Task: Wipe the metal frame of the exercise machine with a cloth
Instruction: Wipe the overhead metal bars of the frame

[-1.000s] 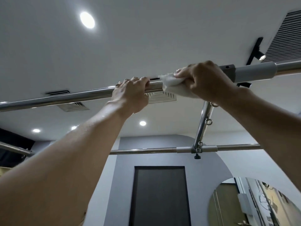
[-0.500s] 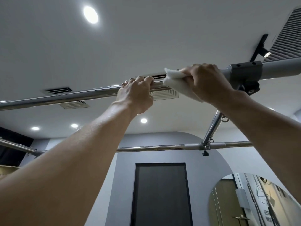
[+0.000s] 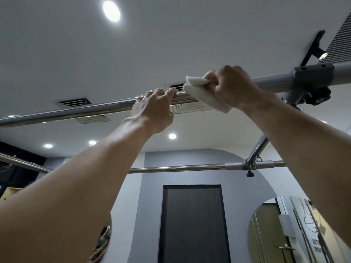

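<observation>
As a person reaches overhead, the right hand [image 3: 233, 86] clamps a white cloth [image 3: 207, 97] around the top bar [image 3: 76, 111] of the exercise machine's metal frame, its fingers curled over the fold. The left hand [image 3: 152, 109] grips the same polished tube just beside it, fingers hooked over the top. The job looks partway at best, with the long chrome run to the left and the lower crossbar [image 3: 176, 168] seemingly left to wipe. The cloth is soft and bunched, and a matte grey sleeve [image 3: 313, 74] caps the bar at right.
</observation>
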The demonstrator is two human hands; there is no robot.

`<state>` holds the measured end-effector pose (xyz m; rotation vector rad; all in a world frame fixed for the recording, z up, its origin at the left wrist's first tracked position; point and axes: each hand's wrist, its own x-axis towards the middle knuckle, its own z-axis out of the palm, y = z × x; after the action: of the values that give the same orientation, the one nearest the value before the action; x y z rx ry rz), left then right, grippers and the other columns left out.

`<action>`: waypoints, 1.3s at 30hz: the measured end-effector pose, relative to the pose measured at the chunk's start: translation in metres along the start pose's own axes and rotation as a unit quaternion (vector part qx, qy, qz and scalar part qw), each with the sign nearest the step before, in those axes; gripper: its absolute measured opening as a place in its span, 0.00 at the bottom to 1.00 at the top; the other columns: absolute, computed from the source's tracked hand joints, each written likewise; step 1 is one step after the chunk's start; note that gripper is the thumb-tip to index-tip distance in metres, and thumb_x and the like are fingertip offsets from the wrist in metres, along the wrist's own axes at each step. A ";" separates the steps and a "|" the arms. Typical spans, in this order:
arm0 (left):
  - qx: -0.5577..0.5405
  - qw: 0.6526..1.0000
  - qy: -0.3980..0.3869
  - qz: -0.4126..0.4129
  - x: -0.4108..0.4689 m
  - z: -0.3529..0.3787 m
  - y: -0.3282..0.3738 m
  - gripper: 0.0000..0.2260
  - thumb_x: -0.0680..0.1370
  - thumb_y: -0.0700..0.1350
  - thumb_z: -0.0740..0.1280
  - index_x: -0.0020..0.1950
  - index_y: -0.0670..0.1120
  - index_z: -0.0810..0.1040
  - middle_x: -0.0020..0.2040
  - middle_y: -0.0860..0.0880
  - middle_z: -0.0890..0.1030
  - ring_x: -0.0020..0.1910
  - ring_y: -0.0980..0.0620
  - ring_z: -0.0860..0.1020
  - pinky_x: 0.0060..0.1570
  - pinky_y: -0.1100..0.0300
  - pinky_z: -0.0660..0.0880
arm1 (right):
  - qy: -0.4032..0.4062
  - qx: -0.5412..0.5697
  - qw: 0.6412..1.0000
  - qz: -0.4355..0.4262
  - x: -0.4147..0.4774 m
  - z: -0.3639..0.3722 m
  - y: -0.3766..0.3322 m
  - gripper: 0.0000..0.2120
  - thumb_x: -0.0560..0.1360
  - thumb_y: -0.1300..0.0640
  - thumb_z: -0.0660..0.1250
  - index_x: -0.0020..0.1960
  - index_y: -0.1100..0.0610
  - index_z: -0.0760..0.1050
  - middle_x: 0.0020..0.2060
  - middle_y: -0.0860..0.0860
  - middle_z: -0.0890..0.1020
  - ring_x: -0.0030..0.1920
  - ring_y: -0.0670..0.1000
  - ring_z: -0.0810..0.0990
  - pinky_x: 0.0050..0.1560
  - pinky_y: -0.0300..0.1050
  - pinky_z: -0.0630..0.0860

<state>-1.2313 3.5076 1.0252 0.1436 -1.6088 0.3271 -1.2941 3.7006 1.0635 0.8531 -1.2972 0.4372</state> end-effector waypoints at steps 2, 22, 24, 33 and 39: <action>-0.004 1.000 -0.005 -0.020 -0.001 -0.001 -0.008 0.28 0.78 0.46 0.63 0.76 0.57 0.60 0.72 0.47 0.69 0.71 0.42 0.67 0.66 0.49 0.66 | -0.006 -0.019 1.000 -0.021 0.004 0.016 -0.014 0.13 0.79 0.53 0.60 0.59 0.49 0.80 0.50 0.56 0.84 0.53 0.61 0.80 0.55 0.50 0.74; 0.008 0.997 0.046 -0.061 -0.010 0.015 -0.071 0.24 0.75 0.43 0.64 0.71 0.55 0.67 0.70 0.47 0.72 0.69 0.41 0.68 0.66 0.49 0.64 | 0.123 -0.016 0.982 -0.142 -0.019 0.055 -0.026 0.17 0.77 0.55 0.61 0.63 0.52 0.80 0.59 0.53 0.82 0.58 0.56 0.80 0.63 0.48 0.71; 0.006 0.998 0.038 -0.053 -0.009 0.014 -0.080 0.22 0.76 0.43 0.64 0.69 0.55 0.67 0.69 0.47 0.72 0.68 0.41 0.68 0.65 0.49 0.64 | 0.130 -0.029 0.984 -0.119 -0.019 0.051 -0.022 0.16 0.77 0.56 0.63 0.62 0.52 0.81 0.57 0.54 0.83 0.56 0.57 0.81 0.61 0.47 0.71; 0.007 0.999 0.036 -0.039 -0.010 0.014 -0.133 0.20 0.78 0.44 0.63 0.69 0.52 0.68 0.69 0.47 0.72 0.68 0.42 0.69 0.66 0.50 0.63 | 0.142 -0.061 0.984 -0.085 0.007 0.107 -0.097 0.15 0.77 0.54 0.60 0.59 0.50 0.82 0.53 0.53 0.85 0.52 0.59 0.81 0.59 0.52 0.73; -0.001 1.000 0.010 -0.004 -0.008 0.011 -0.149 0.22 0.78 0.45 0.63 0.72 0.55 0.65 0.71 0.49 0.70 0.69 0.43 0.67 0.68 0.51 0.61 | 0.142 -0.065 0.984 -0.088 -0.002 0.096 -0.086 0.16 0.76 0.55 0.62 0.61 0.55 0.81 0.58 0.54 0.83 0.58 0.56 0.81 0.64 0.46 0.68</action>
<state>-1.1982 3.3625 1.0352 0.1443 -1.5895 0.3197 -1.2956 3.5739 1.0385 0.7564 -0.9679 0.3171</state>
